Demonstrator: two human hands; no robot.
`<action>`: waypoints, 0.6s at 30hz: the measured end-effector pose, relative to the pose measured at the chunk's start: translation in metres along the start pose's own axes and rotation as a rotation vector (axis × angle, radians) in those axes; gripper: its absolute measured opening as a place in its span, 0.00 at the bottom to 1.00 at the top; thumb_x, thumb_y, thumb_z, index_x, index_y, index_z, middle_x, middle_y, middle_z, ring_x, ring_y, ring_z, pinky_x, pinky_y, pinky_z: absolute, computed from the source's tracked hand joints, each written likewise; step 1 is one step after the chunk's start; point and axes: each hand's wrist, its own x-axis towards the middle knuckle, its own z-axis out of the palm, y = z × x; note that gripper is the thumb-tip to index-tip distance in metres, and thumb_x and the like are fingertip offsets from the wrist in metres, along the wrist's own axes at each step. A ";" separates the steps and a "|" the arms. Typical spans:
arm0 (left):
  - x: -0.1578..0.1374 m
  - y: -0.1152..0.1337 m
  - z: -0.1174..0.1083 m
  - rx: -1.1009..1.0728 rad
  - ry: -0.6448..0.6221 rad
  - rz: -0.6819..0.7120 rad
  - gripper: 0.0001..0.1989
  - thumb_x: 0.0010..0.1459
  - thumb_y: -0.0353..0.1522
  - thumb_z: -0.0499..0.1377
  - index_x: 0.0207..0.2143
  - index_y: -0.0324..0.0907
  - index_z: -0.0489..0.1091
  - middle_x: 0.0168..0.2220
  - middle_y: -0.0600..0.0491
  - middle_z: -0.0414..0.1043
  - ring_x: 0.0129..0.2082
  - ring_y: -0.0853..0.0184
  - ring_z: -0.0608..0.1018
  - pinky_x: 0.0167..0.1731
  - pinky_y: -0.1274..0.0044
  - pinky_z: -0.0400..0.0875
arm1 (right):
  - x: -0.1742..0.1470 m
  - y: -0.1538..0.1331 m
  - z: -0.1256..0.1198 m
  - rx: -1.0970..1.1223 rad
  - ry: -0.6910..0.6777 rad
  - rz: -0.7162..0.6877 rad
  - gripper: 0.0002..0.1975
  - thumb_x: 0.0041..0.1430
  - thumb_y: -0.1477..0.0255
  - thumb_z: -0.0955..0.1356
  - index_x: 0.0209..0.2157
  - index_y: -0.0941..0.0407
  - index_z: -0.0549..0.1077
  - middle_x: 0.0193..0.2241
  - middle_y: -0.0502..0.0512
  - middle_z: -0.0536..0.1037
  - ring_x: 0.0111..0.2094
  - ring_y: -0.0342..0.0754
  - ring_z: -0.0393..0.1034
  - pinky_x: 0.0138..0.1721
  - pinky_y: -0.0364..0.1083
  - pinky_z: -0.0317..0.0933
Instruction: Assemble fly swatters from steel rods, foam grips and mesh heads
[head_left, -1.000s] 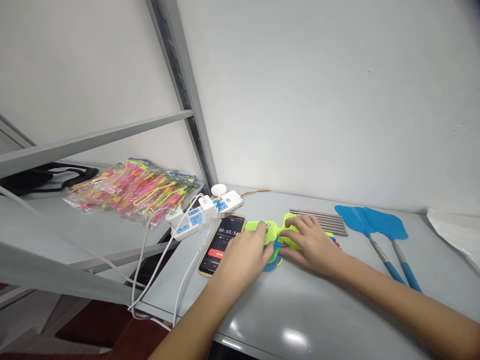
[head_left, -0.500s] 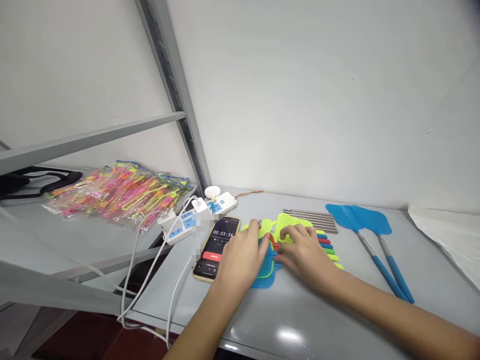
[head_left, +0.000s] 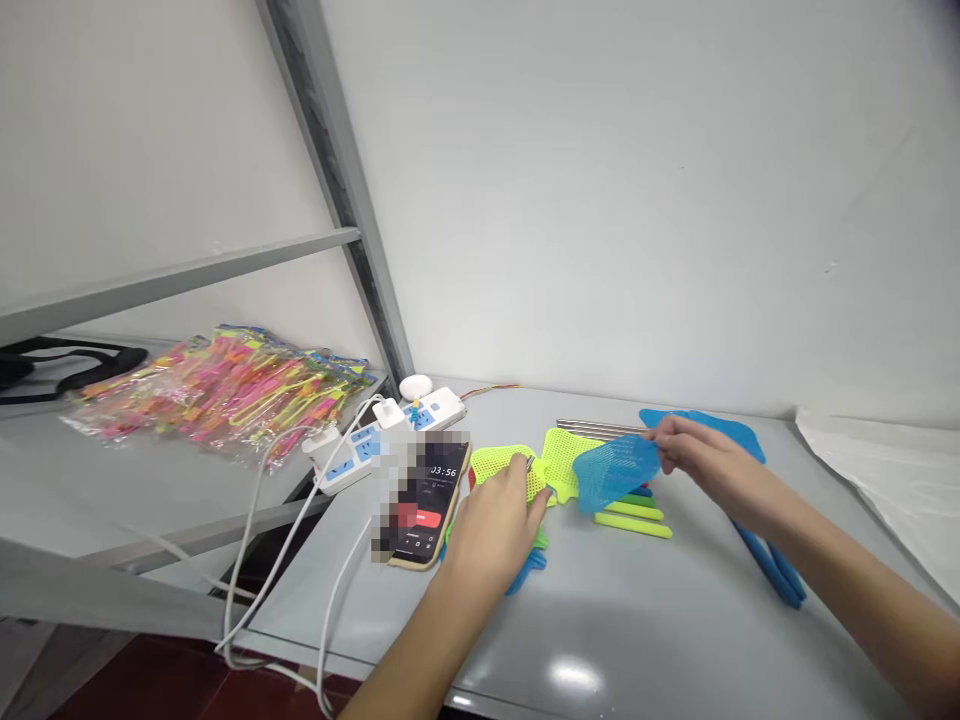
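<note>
My right hand [head_left: 686,445] pinches a blue mesh fly swatter head [head_left: 616,472] by its narrow end, lifted above the table. My left hand [head_left: 499,515] is bent over a pile of swatter heads. A short bit of a metal rod [head_left: 530,463] shows at its fingertips; the rest is hidden by the hand. Under those fingers lies a yellow-green fly swatter head [head_left: 499,461], with red, green and blue ones partly covered below. Beside it is another yellow-green fly swatter head [head_left: 562,460]. Coloured handles [head_left: 634,524] lie under and in front of the lifted blue head.
Metal tubes [head_left: 581,428] lie behind the handles. Two blue swatters [head_left: 739,433] rest at the right, partly behind my right arm. A phone [head_left: 431,515] and a white power strip [head_left: 442,408] with cables are at the left. Bagged colourful items [head_left: 247,390] cover the neighbouring shelf.
My right hand has moved right and up from the pile, now with a blue swatter head in it. A yellow-green head now lies under my left hand. The view has shifted slightly.
</note>
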 end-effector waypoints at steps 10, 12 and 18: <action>0.053 0.081 0.018 -1.001 -0.328 0.127 0.19 0.59 0.44 0.58 0.48 0.44 0.64 0.46 0.48 0.69 0.36 0.63 0.77 0.20 0.79 0.70 | -0.027 -0.005 -0.055 -0.031 0.257 -0.325 0.11 0.61 0.61 0.67 0.30 0.52 0.66 0.33 0.51 0.72 0.32 0.46 0.63 0.30 0.44 0.57; 0.057 0.094 0.036 -1.161 -0.382 0.053 0.20 0.58 0.43 0.59 0.48 0.43 0.62 0.40 0.50 0.66 0.28 0.69 0.74 0.16 0.81 0.68 | -0.031 0.001 -0.048 -0.005 0.396 -0.376 0.09 0.62 0.60 0.66 0.33 0.51 0.68 0.36 0.52 0.73 0.35 0.48 0.65 0.32 0.45 0.59; 0.040 0.122 0.072 -1.469 -0.572 -0.018 0.26 0.56 0.46 0.61 0.51 0.43 0.62 0.31 0.57 0.61 0.21 0.74 0.65 0.19 0.77 0.71 | -0.046 0.027 -0.012 0.000 0.183 -0.453 0.17 0.62 0.51 0.62 0.42 0.48 0.64 0.46 0.58 0.71 0.48 0.56 0.67 0.45 0.53 0.65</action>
